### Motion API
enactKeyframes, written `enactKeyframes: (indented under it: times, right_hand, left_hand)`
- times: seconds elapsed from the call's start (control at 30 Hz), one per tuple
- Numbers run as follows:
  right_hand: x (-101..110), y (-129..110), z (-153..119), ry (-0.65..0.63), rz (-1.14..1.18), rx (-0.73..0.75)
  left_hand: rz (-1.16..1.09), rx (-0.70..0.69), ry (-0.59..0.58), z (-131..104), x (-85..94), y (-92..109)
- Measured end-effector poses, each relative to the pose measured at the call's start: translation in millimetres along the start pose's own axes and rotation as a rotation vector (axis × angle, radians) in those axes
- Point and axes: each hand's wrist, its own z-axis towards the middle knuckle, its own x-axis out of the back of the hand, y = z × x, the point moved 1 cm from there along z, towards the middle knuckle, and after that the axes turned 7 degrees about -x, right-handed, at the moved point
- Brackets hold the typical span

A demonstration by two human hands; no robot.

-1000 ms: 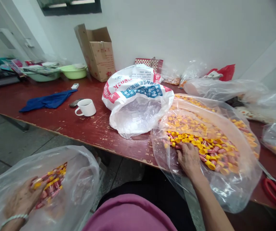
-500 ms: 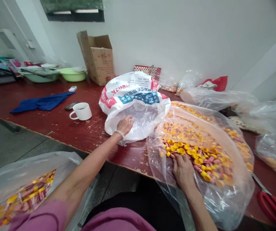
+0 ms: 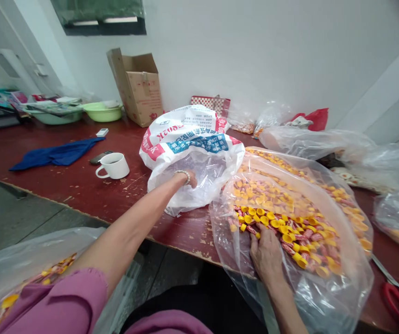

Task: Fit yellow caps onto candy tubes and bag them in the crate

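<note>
My left hand [image 3: 192, 179], with a beaded bracelet at the wrist, reaches into the mouth of a white printed sack [image 3: 185, 132]. The sack lies on its side and has a clear inner lining. The fingers of that hand point away and are mostly hidden. My right hand [image 3: 267, 253] is inside the opening of a large clear plastic bag [image 3: 320, 301]. Its thumb and fingers close around a small red-and-white piece with a yellow cap [image 3: 257, 235], at the near edge of a heap of such yellow-capped pieces [image 3: 289, 227].
A white mug [image 3: 115, 166], a blue cloth [image 3: 56, 153] and a cardboard box [image 3: 140, 90] stand left on the red table [image 3: 129, 204]. Red-handled scissors [image 3: 397, 297] lie at the right edge. Another bag of capped pieces [image 3: 28, 278] is low on the left.
My left hand has gone deeper into the sack and turned, its fingers now mostly out of sight. My right hand remains at the heap, where a capped piece now shows between its fingers.
</note>
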Motion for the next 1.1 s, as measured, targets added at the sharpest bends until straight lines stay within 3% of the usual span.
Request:
enactKeyframes:
  times: [0.1,0.2,0.33,0.47,0.57,0.67,0.77,0.97,1.1]
  right_hand:
    - [1,0,0,0.016,0.071,-0.025]
    - [7,2,3,-0.049,0.192,-0.083]
    - [30,-8,11,-0.075,0.378,-0.245]
    - [70,-56,17,-0.01,0.597,-0.271]
    - [90,-103,19,-0.129,0.828,-0.096]
    - [97,-129,19,-0.212,0.843,0.034]
    - [97,-134,15,-0.301,0.797,0.12]
    - [97,-131,7,-0.413,0.851,0.009]
    - [98,-134,1,-0.473,0.801,0.175]
  left_hand:
    - [0.026,0.01,0.196,-16,7.4,-9]
    - [-0.027,-0.034,0.334,-41,16.6,-18]
    - [-0.189,-0.148,0.388,-90,7.8,-31]
    - [-0.542,-0.3,0.243,-144,-31.2,-29]
    - [-0.863,-0.335,0.096,-175,-63.1,-18]
    - [-0.93,-0.292,0.014,-193,-86.7,-8]
    - [-0.935,-0.301,-0.036,-201,-101.3,-5]
    - [-1.056,-0.274,-0.071,-206,-113.8,-7]
    - [-1.203,-0.259,-0.13,-210,-117.6,-7]
